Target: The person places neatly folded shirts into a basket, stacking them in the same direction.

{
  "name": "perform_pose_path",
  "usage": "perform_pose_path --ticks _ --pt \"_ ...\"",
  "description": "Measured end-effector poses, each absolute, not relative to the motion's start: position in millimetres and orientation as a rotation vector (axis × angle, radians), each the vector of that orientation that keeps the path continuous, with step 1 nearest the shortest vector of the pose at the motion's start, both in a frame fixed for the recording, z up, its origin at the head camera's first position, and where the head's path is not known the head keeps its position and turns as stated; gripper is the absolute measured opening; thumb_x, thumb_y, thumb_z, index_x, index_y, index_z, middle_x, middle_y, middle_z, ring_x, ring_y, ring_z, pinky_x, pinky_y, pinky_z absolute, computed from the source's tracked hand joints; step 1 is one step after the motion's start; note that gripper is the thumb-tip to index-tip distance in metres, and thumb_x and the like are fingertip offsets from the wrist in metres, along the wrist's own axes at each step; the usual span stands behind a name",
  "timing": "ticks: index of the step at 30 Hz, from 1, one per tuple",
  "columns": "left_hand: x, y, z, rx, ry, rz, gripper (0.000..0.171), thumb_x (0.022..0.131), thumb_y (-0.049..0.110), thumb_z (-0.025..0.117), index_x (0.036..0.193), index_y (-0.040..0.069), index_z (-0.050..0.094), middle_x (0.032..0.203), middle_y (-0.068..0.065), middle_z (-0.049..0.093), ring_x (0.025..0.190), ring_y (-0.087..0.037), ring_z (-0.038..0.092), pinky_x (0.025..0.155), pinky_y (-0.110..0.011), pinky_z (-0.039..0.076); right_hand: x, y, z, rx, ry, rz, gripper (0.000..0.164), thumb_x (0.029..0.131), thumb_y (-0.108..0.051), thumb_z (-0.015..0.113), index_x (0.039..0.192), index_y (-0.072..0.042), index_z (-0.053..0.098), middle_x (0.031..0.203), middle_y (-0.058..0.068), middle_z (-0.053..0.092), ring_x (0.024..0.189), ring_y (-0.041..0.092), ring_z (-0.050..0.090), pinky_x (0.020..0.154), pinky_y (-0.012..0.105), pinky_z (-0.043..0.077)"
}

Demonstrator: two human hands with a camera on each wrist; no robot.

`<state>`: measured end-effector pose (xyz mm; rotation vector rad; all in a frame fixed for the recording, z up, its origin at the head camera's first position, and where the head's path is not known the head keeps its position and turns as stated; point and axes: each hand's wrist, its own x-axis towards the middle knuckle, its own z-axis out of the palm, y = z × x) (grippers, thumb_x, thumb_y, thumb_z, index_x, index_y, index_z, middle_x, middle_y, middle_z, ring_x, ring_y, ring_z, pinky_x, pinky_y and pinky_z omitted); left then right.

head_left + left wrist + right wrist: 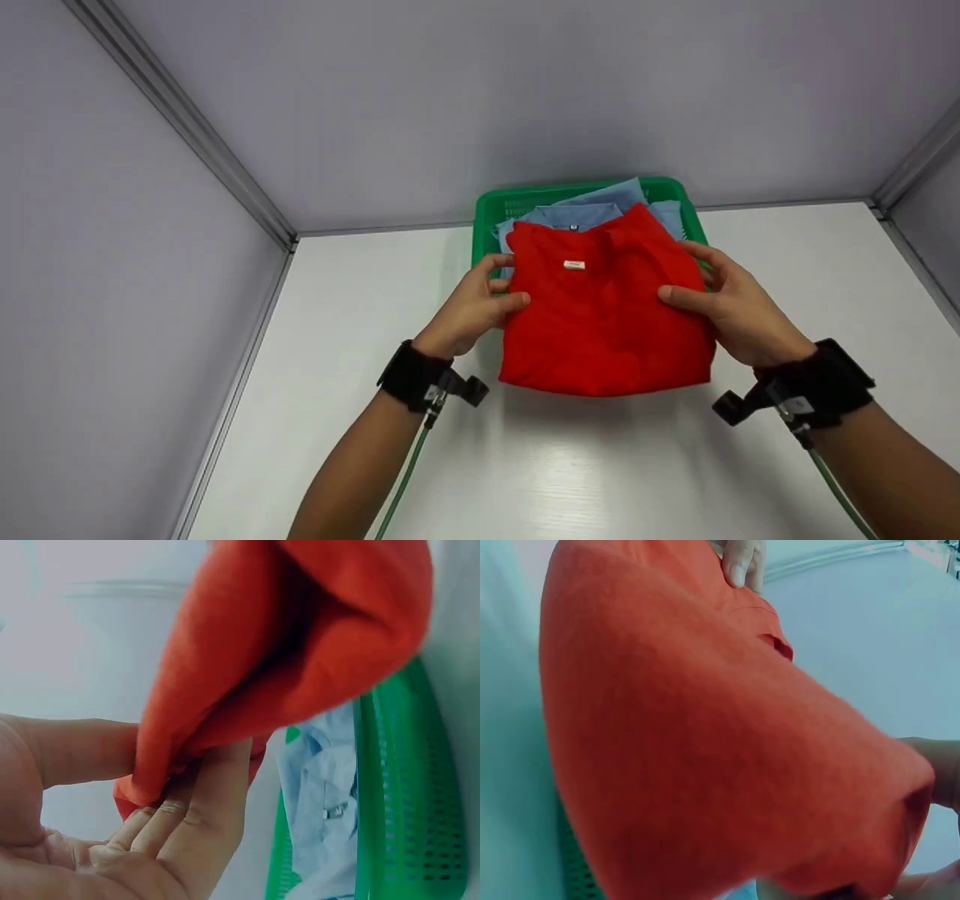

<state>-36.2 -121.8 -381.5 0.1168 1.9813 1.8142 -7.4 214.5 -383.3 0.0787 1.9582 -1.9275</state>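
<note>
A folded red shirt [600, 330] with a small white label at its neck is held up between both hands. My left hand [480, 300] pinches its left edge, thumb in front and fingers behind, as the left wrist view also shows. On the opposite edge, my right hand [724, 304] grips the shirt with the thumb on the front and the fingers tucked behind. Beyond the shirt stands a green plastic basket [491, 202] holding folded light-blue clothing [577, 215]. The shirt overlaps the basket's near part in the head view and hides it.
The basket stands at the back of a white table [360, 330], close to the grey rear wall [390, 112]. Another grey panel [97, 300] rises on the left. Green cables run from the black wrist straps [420, 375] along both forearms.
</note>
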Motion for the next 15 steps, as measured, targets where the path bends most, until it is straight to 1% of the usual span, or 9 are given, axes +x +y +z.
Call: perform_pose_path --ticks 3,9,12,15 --pt "-49 -122 -387 0.072 1.957 1.84 0.059 0.103 0.003 0.063 0.154 0.009 0.037 0.132 -0.02 0.068 0.096 -0.02 0.071 0.078 -0.029 0.063 -19 214 -384 0.092 1.951 -1.92 0.097 0.1 -0.03 0.074 0.17 -0.021 0.008 0.147 0.002 0.044 0.133 0.023 0.049 0.096 0.029 0.061" --pt "-66 -122 -395 0.006 1.965 1.882 0.058 0.103 0.001 0.062 0.155 0.01 0.038 0.133 -0.019 0.068 0.092 -0.019 0.069 0.075 -0.029 0.061 -40 210 -385 0.108 1.934 -1.926 0.097 0.099 -0.03 0.075 0.17 -0.023 0.009 0.145 0.001 0.046 0.132 0.021 0.051 0.095 0.032 0.062" --pt "-72 -122 -397 -0.006 1.972 1.901 0.06 0.102 -0.001 0.061 0.157 0.01 0.038 0.136 -0.019 0.067 0.091 -0.018 0.068 0.073 -0.028 0.06 -49 208 -386 0.128 1.908 -1.949 0.099 0.098 -0.027 0.077 0.17 -0.023 0.009 0.144 0.0 0.047 0.131 0.02 0.051 0.096 0.029 0.061" --pt "-76 -121 -399 -0.021 1.956 1.936 0.061 0.102 -0.003 0.059 0.157 0.01 0.038 0.139 -0.02 0.066 0.092 -0.017 0.068 0.074 -0.027 0.058 -58 207 -388 0.156 1.885 -1.97 0.1 0.099 -0.023 0.076 0.171 -0.023 0.007 0.143 0.0 0.048 0.13 0.018 0.052 0.095 0.026 0.06"
